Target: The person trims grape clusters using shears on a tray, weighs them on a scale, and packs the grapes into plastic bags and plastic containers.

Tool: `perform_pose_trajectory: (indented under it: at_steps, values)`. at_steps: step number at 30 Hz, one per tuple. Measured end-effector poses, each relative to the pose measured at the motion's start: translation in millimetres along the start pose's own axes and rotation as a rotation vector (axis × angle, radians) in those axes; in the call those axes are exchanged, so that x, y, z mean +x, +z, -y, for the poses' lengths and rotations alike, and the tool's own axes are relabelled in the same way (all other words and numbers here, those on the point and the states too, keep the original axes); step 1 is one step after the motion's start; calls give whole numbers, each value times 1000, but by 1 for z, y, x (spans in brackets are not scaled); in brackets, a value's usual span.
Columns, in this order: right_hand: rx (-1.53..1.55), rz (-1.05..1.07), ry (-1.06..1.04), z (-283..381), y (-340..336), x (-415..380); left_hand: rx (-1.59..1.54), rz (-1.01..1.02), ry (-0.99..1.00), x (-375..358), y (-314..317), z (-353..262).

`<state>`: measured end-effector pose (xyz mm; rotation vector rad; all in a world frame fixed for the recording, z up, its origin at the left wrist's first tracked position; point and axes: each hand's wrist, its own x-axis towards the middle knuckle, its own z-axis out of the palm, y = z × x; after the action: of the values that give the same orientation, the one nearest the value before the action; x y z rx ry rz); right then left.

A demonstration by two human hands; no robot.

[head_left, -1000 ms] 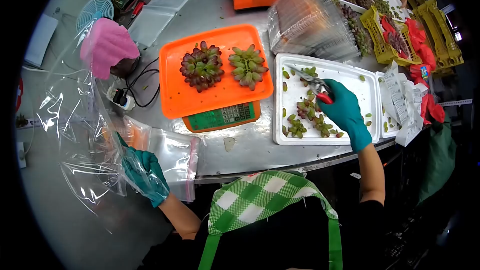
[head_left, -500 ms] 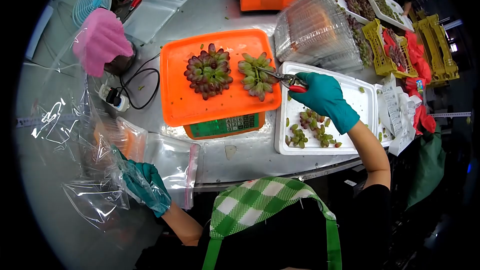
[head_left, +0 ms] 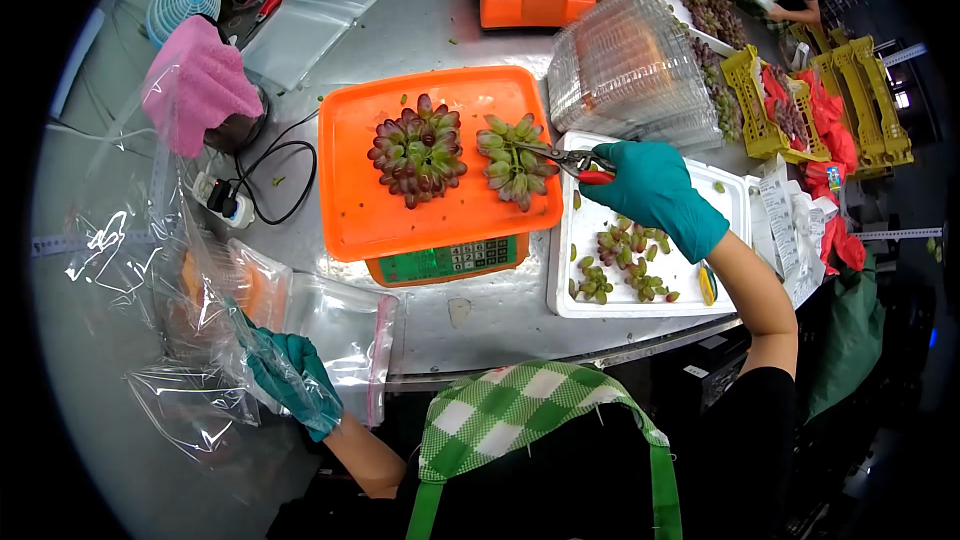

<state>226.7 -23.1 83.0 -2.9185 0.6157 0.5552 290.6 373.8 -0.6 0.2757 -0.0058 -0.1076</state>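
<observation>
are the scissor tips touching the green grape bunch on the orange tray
Touching. The head view shows the scissors in the right hand with their blade tips lying on the green grape bunch, no gap visible.

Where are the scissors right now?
The scissors are in the right hand, right of centre in the head view, with their tips at the greenish grape bunch on the orange scale tray.

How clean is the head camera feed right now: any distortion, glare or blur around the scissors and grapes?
Head view: strong fisheye, black vignette at the corners, table edge bowed. Scissors, green grape bunch and right hand are sharp. Glare streaks on the clear plastic bag held by the left hand; light is even, shadows soft.
</observation>
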Motion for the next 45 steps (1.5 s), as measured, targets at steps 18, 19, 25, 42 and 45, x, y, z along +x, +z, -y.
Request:
perform_pose_trajectory:
  at_steps: [18,19,25,42,45]
  values:
    - [75,-164,-73,-7,17,0,29,-18,9,2,-4,1]
    - [70,-195,-105,-10,19,2,30,-7,9,2,-3,1]
    - [35,-388,-227,-19,22,5,68,-40,17,2,7,7]
    - [-342,-286,-437,-4,-13,24,48,-105,-2,9,7,19]
    - [-390,-269,-406,0,-14,23,55,-136,4,10,6,19]
